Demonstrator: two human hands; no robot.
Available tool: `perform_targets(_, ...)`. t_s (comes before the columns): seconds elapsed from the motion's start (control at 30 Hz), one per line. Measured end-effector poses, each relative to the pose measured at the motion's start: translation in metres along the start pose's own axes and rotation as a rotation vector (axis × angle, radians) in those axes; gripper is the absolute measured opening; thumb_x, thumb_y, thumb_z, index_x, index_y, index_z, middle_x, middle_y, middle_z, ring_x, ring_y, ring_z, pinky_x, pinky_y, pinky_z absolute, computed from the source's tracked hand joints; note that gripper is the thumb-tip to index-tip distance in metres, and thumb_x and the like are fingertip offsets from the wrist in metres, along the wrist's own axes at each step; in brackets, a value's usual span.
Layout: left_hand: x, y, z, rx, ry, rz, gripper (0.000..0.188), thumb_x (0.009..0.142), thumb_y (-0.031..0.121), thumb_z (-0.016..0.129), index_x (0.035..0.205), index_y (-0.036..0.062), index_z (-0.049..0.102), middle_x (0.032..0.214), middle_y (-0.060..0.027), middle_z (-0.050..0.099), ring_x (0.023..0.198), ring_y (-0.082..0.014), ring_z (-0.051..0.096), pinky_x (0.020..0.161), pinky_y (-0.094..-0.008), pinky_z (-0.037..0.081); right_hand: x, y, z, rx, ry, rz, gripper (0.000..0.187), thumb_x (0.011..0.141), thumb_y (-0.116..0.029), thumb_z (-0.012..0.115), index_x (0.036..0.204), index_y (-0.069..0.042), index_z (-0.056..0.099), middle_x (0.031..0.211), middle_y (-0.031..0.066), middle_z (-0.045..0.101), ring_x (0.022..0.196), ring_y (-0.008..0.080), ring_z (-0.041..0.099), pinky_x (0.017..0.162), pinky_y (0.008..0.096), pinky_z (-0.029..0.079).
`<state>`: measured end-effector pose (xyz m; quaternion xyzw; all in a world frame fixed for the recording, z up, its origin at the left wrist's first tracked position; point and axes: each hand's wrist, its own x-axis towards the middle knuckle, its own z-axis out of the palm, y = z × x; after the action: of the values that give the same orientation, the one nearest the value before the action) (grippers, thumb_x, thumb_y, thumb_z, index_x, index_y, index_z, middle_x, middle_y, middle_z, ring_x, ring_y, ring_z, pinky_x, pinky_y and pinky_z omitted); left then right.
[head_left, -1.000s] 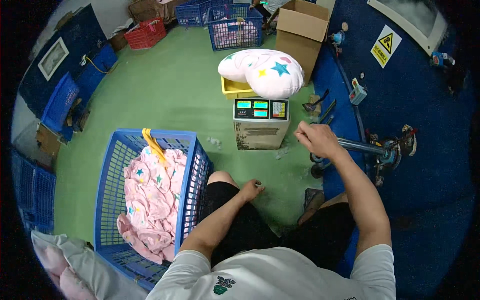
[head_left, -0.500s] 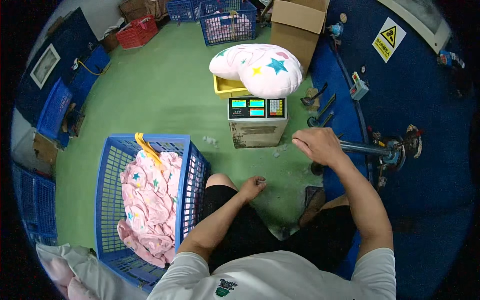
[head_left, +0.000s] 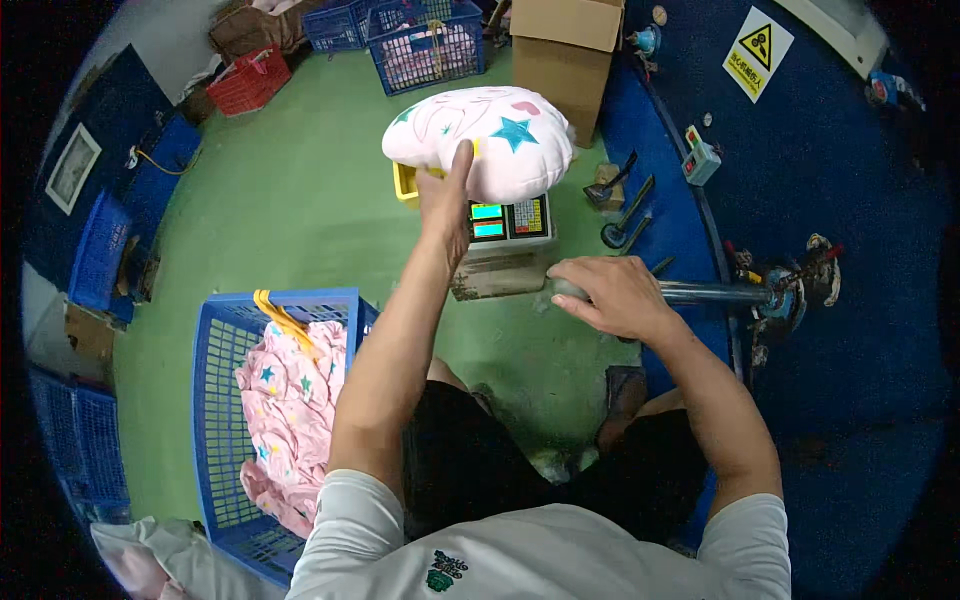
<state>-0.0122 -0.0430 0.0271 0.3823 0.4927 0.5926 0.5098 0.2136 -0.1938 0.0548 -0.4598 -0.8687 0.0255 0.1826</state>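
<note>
A plump pale-pink pillow point(head_left: 525, 165) with star patches rests over a yellow tray point(head_left: 405, 183) on a digital scale point(head_left: 527, 219). My left hand point(head_left: 443, 205) is at the pillow's near edge, its thumb up over the cloth and its other fingers partly hidden under the edge. Lower right, my right hand point(head_left: 615, 297) is curled over the end of a metal pipe point(head_left: 715, 293) that sticks out of the blue machine wall. A rounded grey tip shows at its fingers. To my left, pink star-printed covers point(head_left: 290, 405) lie heaped in a blue basket point(head_left: 205, 400).
A yellow strap point(head_left: 285, 320) hangs over the basket's far rim. At the back stand a cardboard box point(head_left: 562, 75), a blue crate point(head_left: 425, 35) and a red crate point(head_left: 250, 80). Pedals point(head_left: 613, 235) and a switch box point(head_left: 701, 164) are on the right.
My left hand has gone from beside my knee up and forward to the pillow. My right hand stays at the pipe end, its fingers a little more stretched. The view has shifted slightly.
</note>
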Motion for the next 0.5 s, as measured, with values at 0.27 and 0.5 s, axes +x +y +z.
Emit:
perform_targets(0.27,0.054,-0.021,0.04,0.099,0.105,-0.15,0.08,0.081,0.017,0.083,0.14,-0.0146,0.039,0.129,-0.0262,0.058,0.099,-0.0325,0.067,0.072,-0.0363,0.062,0.0,0.006,0.007,-0.102,-0.106,-0.01,0.023,0.096,-0.03,0.061,0.09,-0.009,0.068,0.088,0.0053,0.073,0.072,0.0282,0.068,0.064,0.0404,0.052)
perform_targets(0.5,0.078,-0.063,0.018,-0.233,0.055,-0.339,0.061,0.084,0.009,0.072,0.134,-0.0157,0.048,0.121,-0.0267,0.063,0.095,-0.0311,0.069,0.072,-0.0356,0.062,-0.002,0.009,0.011,-0.086,-0.044,-0.013,0.028,0.096,-0.031,0.057,0.081,-0.009,0.066,0.077,0.007,0.071,0.063,0.0316,0.066,0.058,0.0442,0.052)
